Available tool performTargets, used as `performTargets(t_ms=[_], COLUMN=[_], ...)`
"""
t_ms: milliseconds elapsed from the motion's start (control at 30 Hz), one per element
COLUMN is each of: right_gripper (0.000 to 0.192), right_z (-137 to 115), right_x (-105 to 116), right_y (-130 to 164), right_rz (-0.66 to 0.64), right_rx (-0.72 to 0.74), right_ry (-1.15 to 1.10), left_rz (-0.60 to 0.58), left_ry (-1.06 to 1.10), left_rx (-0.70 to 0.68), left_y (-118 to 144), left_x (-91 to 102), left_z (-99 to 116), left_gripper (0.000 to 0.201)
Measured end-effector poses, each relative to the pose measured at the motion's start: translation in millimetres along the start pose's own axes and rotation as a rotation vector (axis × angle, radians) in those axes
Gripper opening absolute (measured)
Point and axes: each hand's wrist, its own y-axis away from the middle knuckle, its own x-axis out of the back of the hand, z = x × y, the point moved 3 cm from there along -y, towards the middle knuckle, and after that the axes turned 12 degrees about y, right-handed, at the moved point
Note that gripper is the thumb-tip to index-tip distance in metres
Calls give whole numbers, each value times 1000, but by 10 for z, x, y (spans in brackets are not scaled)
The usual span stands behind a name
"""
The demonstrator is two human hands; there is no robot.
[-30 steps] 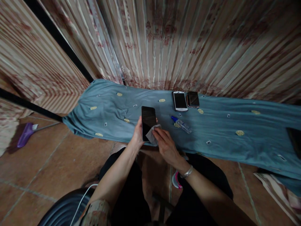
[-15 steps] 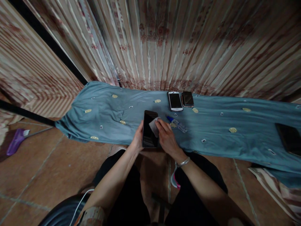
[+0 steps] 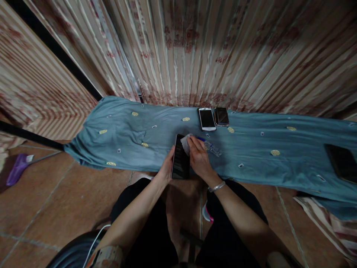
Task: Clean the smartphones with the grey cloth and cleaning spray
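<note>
My left hand point(image 3: 167, 163) grips a dark-screened smartphone point(image 3: 180, 163) by its left edge, holding it over the front edge of the cloth. Pinched in the fingers of my right hand point(image 3: 199, 156) is a small pale grey cleaning cloth point(image 3: 186, 143), which lies against the upper right of the screen. Partly behind my right fingers lies a clear plastic bottle with a blue top point(image 3: 213, 148). Farther back rests a white-framed phone point(image 3: 207, 119), and right beside it are small dark phones point(image 3: 222, 116), seemingly stacked.
A blue-green cloth point(image 3: 251, 141) with a yellow print covers the long narrow surface. A dark tablet or large phone point(image 3: 341, 162) lies at its right end. Pleated curtains point(image 3: 181, 56) hang behind. On the tiled floor at left is a purple broom head point(image 3: 17, 169).
The smartphone has shifted slightly right and down and tilted a little. My right hand, with the cleaning cloth, has moved a little up and right towards the phone's top corner.
</note>
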Motion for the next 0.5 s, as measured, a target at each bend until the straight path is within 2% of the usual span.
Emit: performTargets(t_ms=[500], right_gripper=[49], right_z=[-91], right_x=[61], right_y=[-137], right_rz=[8], right_rx=[26], right_ry=[-3], left_rz=[32], left_ry=[-26], left_rx=[-24], left_y=[-26], left_x=[86], left_z=[-67], left_gripper=[42])
